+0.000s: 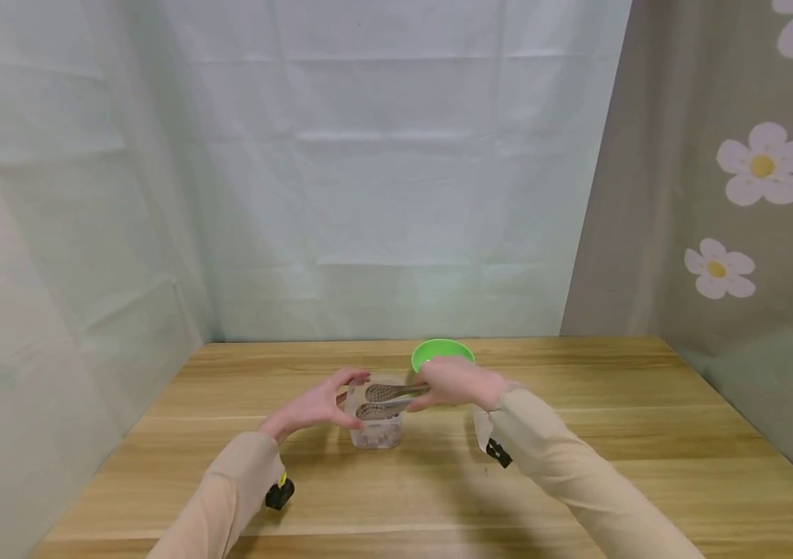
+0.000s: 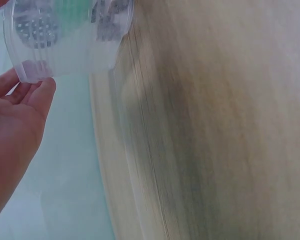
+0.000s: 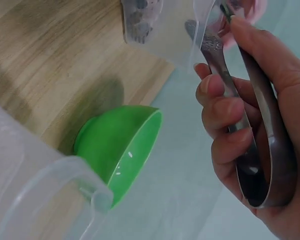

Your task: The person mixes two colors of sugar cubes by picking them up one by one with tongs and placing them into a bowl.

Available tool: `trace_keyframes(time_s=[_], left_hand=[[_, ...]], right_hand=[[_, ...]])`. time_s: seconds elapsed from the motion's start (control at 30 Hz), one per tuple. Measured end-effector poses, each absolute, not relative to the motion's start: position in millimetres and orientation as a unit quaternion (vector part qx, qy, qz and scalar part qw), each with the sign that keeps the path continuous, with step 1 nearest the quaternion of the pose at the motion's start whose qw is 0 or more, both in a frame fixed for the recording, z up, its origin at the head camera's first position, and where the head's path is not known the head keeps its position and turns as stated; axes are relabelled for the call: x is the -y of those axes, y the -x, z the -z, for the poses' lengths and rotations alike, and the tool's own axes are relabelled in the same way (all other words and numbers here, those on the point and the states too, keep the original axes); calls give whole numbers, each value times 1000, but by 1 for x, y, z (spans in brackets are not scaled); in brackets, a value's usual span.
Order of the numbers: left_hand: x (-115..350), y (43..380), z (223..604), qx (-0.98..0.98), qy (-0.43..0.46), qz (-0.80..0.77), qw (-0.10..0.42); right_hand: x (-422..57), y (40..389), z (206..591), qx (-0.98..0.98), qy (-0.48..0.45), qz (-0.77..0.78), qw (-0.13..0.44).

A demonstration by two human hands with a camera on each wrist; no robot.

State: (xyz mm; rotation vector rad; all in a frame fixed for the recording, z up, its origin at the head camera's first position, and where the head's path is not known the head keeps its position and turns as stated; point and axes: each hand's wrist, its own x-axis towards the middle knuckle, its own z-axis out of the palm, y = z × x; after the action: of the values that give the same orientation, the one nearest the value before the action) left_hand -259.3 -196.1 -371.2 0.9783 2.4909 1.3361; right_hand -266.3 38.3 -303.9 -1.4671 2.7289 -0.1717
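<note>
A clear plastic container (image 1: 375, 438) stands on the table, with dark, speckled contents blurred through its wall. My left hand (image 1: 313, 407) holds it by its left side, thumb at the near edge and fingers toward the far edge; in the left wrist view, fingertips touch the container's wall (image 2: 70, 55). My right hand (image 1: 458, 382) grips metal tongs (image 3: 272, 130), with the thumb on one arm and fingers round the other. The tongs' perforated heads (image 1: 384, 393) are apart, over the container's opening. Whether they touch the contents I cannot tell.
Behind my right hand stands a green bowl (image 3: 110, 135) with a few white specks inside. A second clear container (image 3: 20, 170) is close below my right wrist, partly cut off. The wooden table (image 1: 648, 435) ends at a pale curtain (image 1: 382, 194) at the back.
</note>
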Motion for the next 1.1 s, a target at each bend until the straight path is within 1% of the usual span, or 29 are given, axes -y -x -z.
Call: trace_keyframes(time_s=[0.2,0.3,0.4,0.5,0.6,0.87,1.0,1.1], left_hand=[[194,260,370,-827,-342,-441,75],[191,254,362,-822,-343,-448,80],[190,248,354,-817,-350,-450,84],[188,245,352,-820,-344,-449,88],[187,243,350,-824,-330,-451,94],[193,260,367,-836,-329,-432,80],[195,260,371,-841,-310,-436,78],[195,260,372,-839,-308,-441,78]], right_hand=[[-30,263,302,-888,458,31,31],[-27,262,302,-894,446,29,31],[-23,261,303,-899,434,39,42],[-20,261,304,-901,427,48,58],[-19,261,305,-902,424,51,61],[-18,259,302,-912,408,20,47],[-16,259,300,-919,394,6,32],[-15,260,301,-916,400,-6,14]])
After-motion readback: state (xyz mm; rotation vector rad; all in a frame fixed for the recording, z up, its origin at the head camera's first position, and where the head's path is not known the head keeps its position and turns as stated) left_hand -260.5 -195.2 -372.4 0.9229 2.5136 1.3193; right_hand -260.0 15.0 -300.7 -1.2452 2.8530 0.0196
